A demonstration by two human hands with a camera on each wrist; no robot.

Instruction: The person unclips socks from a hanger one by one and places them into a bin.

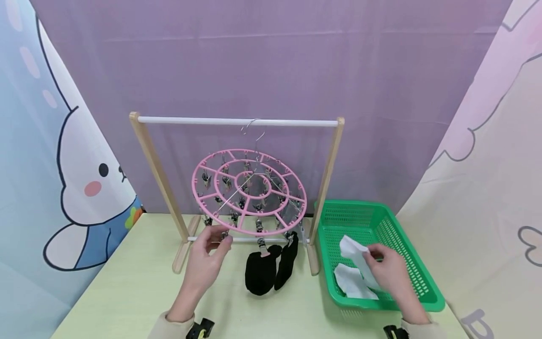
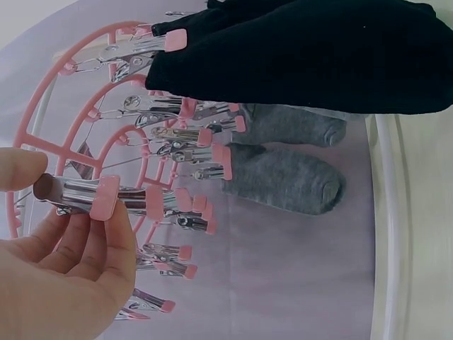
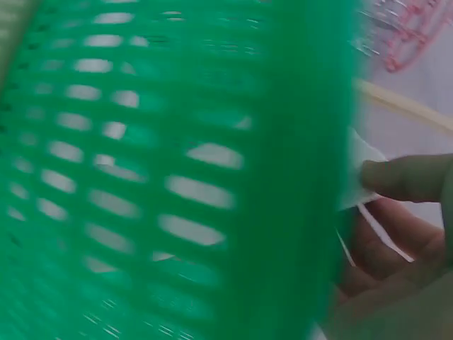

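Observation:
A pink round clip hanger [image 1: 230, 150] hangs by a metal hook from a white rod. At its front left my left hand [image 1: 202, 261] pinches a metal clip with pink tips [image 2: 105, 198] between thumb and fingers. Black socks [image 1: 260, 274] hang from clips at the front of the hanger, right of that hand. Grey socks [image 2: 283, 180] hang farther back in the left wrist view. Over the green basket [image 1: 423, 294], my right hand [image 1: 391, 270] holds a white sock [image 1: 353, 249] between thumb and fingers. Another white piece [image 1: 352, 284] lies in the basket below it.
The rack's wooden posts [image 1: 158, 174] stand on feet on the pale table [image 1: 127, 282], with the white rod [image 1: 190, 121] across the top. Several unused clips [image 1: 206, 179] dangle around the hanger. A purple curtain [image 1: 271, 61] closes off the back, with printed cloths at both sides.

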